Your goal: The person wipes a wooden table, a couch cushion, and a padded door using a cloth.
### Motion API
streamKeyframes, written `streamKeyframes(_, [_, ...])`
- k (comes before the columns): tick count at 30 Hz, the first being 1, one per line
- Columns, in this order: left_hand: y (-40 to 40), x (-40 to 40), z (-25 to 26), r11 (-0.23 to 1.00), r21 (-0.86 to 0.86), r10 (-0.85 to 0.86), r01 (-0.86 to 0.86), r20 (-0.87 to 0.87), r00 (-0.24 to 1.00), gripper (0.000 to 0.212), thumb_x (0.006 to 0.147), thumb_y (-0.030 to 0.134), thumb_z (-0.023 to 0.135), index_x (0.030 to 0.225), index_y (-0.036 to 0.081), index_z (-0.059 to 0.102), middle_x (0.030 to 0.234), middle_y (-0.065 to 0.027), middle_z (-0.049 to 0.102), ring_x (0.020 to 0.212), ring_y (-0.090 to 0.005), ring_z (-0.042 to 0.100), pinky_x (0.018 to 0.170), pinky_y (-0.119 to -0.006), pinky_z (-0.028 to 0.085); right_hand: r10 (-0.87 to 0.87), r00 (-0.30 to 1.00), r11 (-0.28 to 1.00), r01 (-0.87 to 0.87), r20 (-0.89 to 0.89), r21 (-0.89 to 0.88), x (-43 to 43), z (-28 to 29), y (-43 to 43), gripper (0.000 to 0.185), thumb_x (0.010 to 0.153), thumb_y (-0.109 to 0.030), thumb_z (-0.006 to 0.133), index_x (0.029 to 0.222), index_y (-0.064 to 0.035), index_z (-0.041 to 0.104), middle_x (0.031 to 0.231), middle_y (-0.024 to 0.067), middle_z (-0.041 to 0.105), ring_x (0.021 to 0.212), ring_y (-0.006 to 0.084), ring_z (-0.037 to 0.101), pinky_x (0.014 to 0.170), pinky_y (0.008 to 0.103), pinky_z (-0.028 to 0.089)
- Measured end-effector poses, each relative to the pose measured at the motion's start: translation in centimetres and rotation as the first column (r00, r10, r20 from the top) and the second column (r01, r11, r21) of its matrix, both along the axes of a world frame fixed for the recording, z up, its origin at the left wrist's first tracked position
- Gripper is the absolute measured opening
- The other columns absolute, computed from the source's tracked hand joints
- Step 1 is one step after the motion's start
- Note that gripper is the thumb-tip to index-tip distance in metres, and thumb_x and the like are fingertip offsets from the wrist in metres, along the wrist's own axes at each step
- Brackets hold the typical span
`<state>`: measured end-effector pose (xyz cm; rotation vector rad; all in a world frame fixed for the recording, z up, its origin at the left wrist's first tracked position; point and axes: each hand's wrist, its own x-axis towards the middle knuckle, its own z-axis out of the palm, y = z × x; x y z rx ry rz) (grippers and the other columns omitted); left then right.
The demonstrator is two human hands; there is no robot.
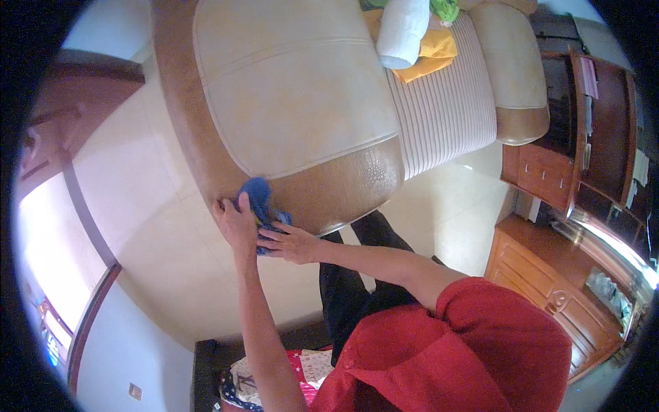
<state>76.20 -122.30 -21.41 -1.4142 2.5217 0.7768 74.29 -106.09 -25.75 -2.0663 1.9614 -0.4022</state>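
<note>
A crumpled blue cloth [256, 191] lies against the brown leather edge of a cream-and-brown padded leather sofa [298, 103], at its near left corner. My left hand [236, 222] holds the cloth from the left, with the thumb up along it and fingertips at the leather edge. From the right, my right hand [291, 243] grips the cloth's lower part, its fingers laid across the folds. The two hands are close together. Parts of the cloth are hidden under the fingers.
A striped seat cover [448, 110] bears a white rolled item [404, 36] and a yellow cloth [437, 49]. Wooden cabinets [553, 293] stand at the right. Patterned fabric [304, 368] lies behind my legs. A doorway [51, 242] opens at the left.
</note>
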Motion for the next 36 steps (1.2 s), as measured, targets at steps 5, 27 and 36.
streamKeyframes(5, [0.4,1.6,0.0,0.998,-0.062,-0.004,0.013,0.139,0.99,0.077,0.08,0.046,0.061,0.119,-0.018,0.041,0.131,-0.0359,0.031,0.125,-0.0419,0.032,0.104,-0.041,0.029,-0.384,0.923,0.91,0.38,-0.007,0.164,-7.1,2.8,6.4,0.052,0.068,-0.033,0.064,0.118,-0.0271,0.054,0.129,0.0079,0.043,0.125,0.0324,0.031,0.099,0.0577,0.027])
streamKeyframes(27, [0.3,-1.1,-0.3,1.0,-0.003,0.013,-0.013,0.242,0.97,0.094,0.068,0.044,0.073,0.117,-0.025,0.034,0.128,-0.0396,0.031,0.121,-0.045,0.034,0.104,-0.043,0.029,-0.817,0.575,0.575,0.818,0.046,-0.025,-14.9,2.4,-6.1,0.046,0.084,-0.035,0.052,0.126,-0.0165,0.048,0.134,0.0131,0.042,0.128,0.0346,0.031,0.101,0.058,0.021])
streamKeyframes(36, [1.4,-1.0,1.2,0.999,-0.025,-0.035,0.044,0.299,0.954,0.091,0.075,0.054,0.061,0.123,-0.018,0.036,0.133,-0.0341,0.029,0.126,-0.0428,0.028,0.105,-0.043,0.028,-0.415,0.9,0.91,0.409,-0.134,-0.07,-18.2,1.5,-21.5,0.044,0.086,-0.035,0.049,0.129,-0.0209,0.047,0.133,0.0109,0.044,0.13,0.0324,0.028,0.101,0.057,0.021])
